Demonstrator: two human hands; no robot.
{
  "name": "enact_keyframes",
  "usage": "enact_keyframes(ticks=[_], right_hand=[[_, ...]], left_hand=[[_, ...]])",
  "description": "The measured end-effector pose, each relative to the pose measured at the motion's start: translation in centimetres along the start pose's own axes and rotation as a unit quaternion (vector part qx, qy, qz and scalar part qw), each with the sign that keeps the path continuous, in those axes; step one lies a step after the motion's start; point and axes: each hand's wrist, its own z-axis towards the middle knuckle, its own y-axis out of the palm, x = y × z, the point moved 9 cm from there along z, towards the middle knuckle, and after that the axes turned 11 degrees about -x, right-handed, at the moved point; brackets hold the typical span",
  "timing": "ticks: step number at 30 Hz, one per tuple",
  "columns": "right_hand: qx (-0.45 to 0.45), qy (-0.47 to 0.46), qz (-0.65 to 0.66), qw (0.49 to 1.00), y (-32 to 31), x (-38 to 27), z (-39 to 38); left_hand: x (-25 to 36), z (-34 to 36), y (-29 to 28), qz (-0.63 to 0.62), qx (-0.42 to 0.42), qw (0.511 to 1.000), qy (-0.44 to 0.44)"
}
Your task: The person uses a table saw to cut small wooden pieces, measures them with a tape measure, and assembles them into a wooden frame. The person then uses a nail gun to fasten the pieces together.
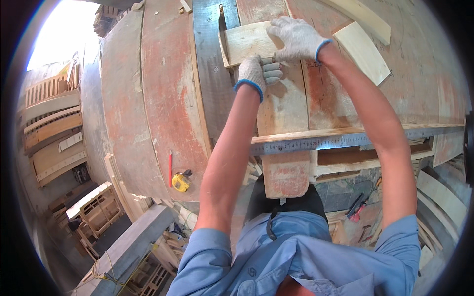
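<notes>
A person in a light-blue shirt leans over a broad wooden desk (163, 98) of worn boards, its red paint rubbed through to bare grain in long streaks. Both hands wear white knitted work gloves with blue cuffs. The right hand (296, 37) lies flat on a short pale rectangular block of raw wood (247, 42), its fingers (281, 27) spread and pressing down on the block's top rather than curling around it. The left hand (257, 73) sits just below that block, its fingers (272, 69) curled into a loose fist at the block's lower edge; whether they pinch a small tool there cannot be told. Beneath the left hand's fingers a long paint-worn plank with a rounded end (284, 148) runs back toward the person's body. A long grey metal ruler with fine graduations (345, 140) crosses this plank at right angles, well nearer the body than both sets of fingers, resting against a pale wooden rail. To the right of the right hand's fingers, near but apart, lies a smooth light-coloured rectangular offcut of plywood (363, 52). Far to the left of the left hand's fingers, near the desk's front edge, a slim red pencil (170, 167) lies just beside a yellow tape measure (181, 182). Stacked slatted wooden frames (52, 123) stand beyond the desk on the left.
</notes>
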Motion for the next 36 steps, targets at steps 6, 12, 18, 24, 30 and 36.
enact_keyframes(ticks=[6,12,18,24,30,36], right_hand=[[0.03,0.066,0.048,0.996,-0.4,3.0,2.5],[-0.057,0.123,0.037,0.99,-1.9,3.0,1.9],[0.001,0.184,0.245,0.952,0.5,4.7,-8.1],[-0.053,0.2,0.478,0.854,7.2,3.4,-16.8],[-0.02,0.14,0.384,0.912,6.5,3.0,-14.3],[0.189,0.147,0.148,0.96,-3.2,-3.7,-16.8]], left_hand=[[0.8,0.2,1.7,0.05,0.052,0.997,0.032],[-1.9,-2.7,2.7,0.007,0.071,0.997,0.038],[-2.4,-11.9,4.4,0.112,-0.024,0.99,0.084],[0.1,-32.8,-2.0,0.615,0.275,0.689,0.265],[-2.4,-43.5,-16.3,0.772,0.382,0.487,0.146],[-2.8,-43.4,-20.5,0.798,0.349,0.478,0.111]])
